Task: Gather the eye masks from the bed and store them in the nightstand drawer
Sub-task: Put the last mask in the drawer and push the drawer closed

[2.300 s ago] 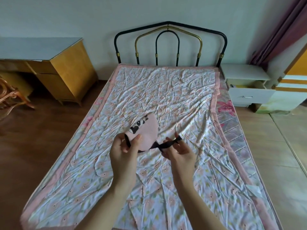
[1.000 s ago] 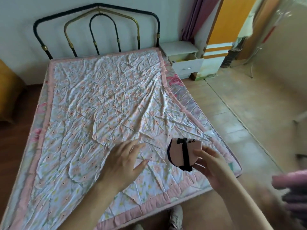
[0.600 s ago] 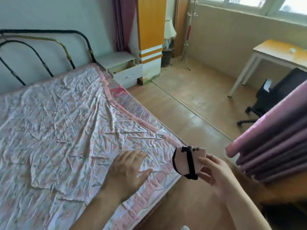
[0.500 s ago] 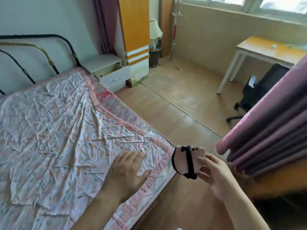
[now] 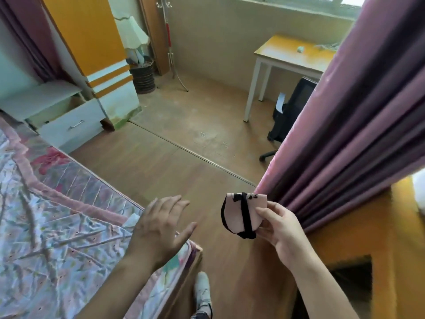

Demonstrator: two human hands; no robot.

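A folded pink eye mask point(image 5: 239, 214) with a black strap wrapped round it sits in my right hand point(image 5: 279, 229), held by the fingertips over the wooden floor beside the bed. My left hand point(image 5: 161, 229) hovers flat with fingers spread above the bed's point(image 5: 57, 226) corner, holding nothing. The white nightstand point(image 5: 43, 100) stands at the far left by the head of the bed, and its drawer point(image 5: 73, 125) is pulled out. What lies inside the drawer is hidden from here.
A purple curtain point(image 5: 345, 134) hangs close on my right, over an orange cabinet point(image 5: 368, 238). An orange and white wardrobe point(image 5: 99, 54) stands next to the nightstand. Farther off are a lamp point(image 5: 133, 35), a coat stand point(image 5: 170, 54), a desk point(image 5: 292, 56) and a black chair point(image 5: 289, 111).
My view has swung right, away from the bed toward the floor and nightstand. The mask went from both hands to my right hand only; my left hand lifted off the sheet.
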